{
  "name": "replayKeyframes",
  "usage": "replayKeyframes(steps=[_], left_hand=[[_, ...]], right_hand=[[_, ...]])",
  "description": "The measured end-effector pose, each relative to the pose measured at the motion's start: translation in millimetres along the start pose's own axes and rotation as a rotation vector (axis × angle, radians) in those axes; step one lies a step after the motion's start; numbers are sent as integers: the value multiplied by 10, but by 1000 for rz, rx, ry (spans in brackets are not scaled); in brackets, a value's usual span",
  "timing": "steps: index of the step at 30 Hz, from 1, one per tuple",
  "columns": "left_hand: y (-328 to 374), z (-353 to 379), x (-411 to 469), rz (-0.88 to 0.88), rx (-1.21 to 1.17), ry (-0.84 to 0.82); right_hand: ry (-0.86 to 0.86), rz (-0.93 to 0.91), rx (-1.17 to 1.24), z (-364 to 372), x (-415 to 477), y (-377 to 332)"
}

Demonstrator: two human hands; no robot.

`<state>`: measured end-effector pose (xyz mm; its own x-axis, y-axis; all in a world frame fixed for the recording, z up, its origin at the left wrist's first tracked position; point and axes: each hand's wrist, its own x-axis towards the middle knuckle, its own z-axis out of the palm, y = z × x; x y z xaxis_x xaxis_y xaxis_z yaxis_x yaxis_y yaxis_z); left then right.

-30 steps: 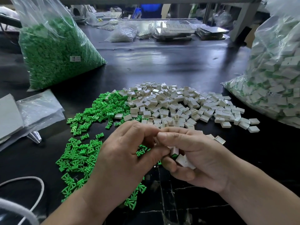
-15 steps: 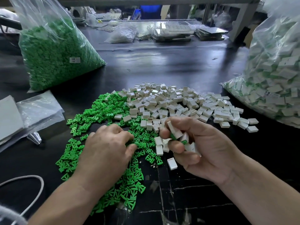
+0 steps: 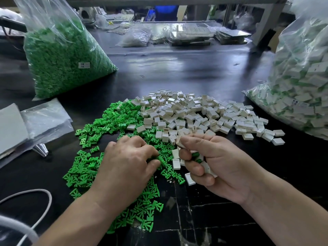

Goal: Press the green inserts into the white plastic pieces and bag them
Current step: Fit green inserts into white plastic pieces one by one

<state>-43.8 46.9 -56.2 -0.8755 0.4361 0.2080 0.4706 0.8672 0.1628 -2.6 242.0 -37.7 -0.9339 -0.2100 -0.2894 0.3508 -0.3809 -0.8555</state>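
Right hand [image 3: 218, 166] grips several white pieces [image 3: 180, 142] (stock held ready, I judge). Left hand [image 3: 127, 162] lies curled on green inserts [image 3: 92, 164] near the table [image 3: 195, 68] front edge; its grasp is hidden.

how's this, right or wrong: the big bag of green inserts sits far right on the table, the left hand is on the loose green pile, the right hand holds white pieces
Wrong in one point: the head view shows the big bag of green inserts far left on the table. The left hand is on the loose green pile; the right hand holds white pieces.
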Motion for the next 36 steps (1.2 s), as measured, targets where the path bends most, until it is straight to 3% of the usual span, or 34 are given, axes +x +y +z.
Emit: replayKeyframes(steps=[9, 14, 17, 22, 27, 30, 36], left_hand=[[-19, 53, 5, 39, -48, 95], [-12, 34, 9, -2, -223, 168], [-18, 13, -12, -77, -468, 216], [-112, -64, 28, -312, -1224, 151], [-91, -37, 63, -401, -1578, 48], [-60, -59, 67, -423, -1633, 65], [-67, -115, 30, -369, -1487, 135]], right_hand=[[-22, -22, -29, -20, 19, 13], [-8, -28, -66, -31, 25, 22], [0, -34, -91, -29, 25, 24], [42, -42, -112, -35, 30, 30], [39, -59, -116, -32, 31, 36], [34, -72, -112, -30, 32, 39], [16, -120, -204, -3, 16, 53]])
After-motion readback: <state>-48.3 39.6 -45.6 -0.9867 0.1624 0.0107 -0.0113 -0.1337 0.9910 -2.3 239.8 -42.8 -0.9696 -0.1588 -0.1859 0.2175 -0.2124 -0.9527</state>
